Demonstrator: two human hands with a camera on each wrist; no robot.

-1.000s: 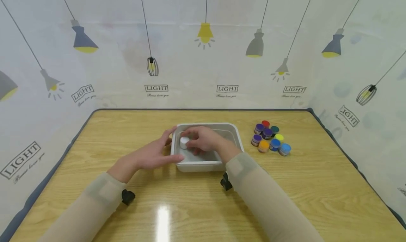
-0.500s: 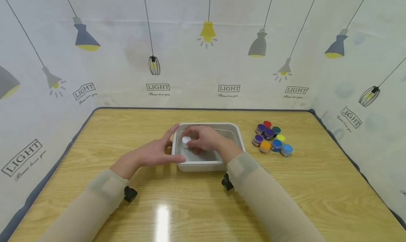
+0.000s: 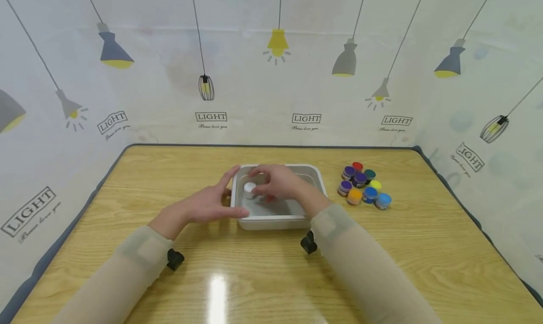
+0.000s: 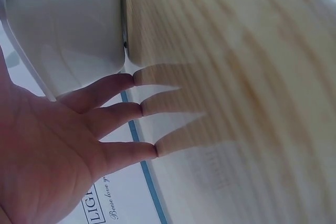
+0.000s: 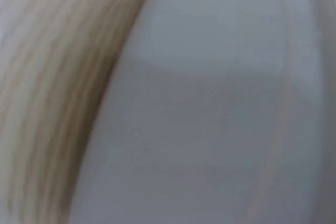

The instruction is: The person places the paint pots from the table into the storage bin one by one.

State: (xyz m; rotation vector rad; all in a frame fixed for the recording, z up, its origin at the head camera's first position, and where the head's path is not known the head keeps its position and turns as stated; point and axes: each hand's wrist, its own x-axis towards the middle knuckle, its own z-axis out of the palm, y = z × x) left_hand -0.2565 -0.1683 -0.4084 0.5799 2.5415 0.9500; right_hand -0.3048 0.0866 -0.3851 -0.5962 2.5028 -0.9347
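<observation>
A white rectangular tray [image 3: 280, 224] stands on the table. My left hand [image 3: 201, 203] steadies its left end, thumb on the near rim and index finger at the far left corner. In the left wrist view several straight, spread fingers [image 4: 123, 153] of it touch the tabletop beside the tray wall [image 4: 65, 30]. Inside the tray, at its left, a small white paint jar [image 3: 249, 190] stands upright. My right hand [image 3: 280, 182] hovers over the tray just right of the jar, thumb and index finger parted. Only the blurred tray wall [image 5: 205, 108] shows in the right wrist view; that hand is hidden there.
Right of the tray stand several paint jars with coloured lids, among them an orange jar [image 3: 354, 196], a light blue jar [image 3: 382, 201] and a red one [image 3: 357, 166]. A lamp-patterned sheet [image 3: 254, 78] closes off the back and sides of the wooden table [image 3: 254, 277].
My right hand has loosened from the white jar and shifted slightly right and up. The jar stays at the tray's left, and my left hand keeps its place.
</observation>
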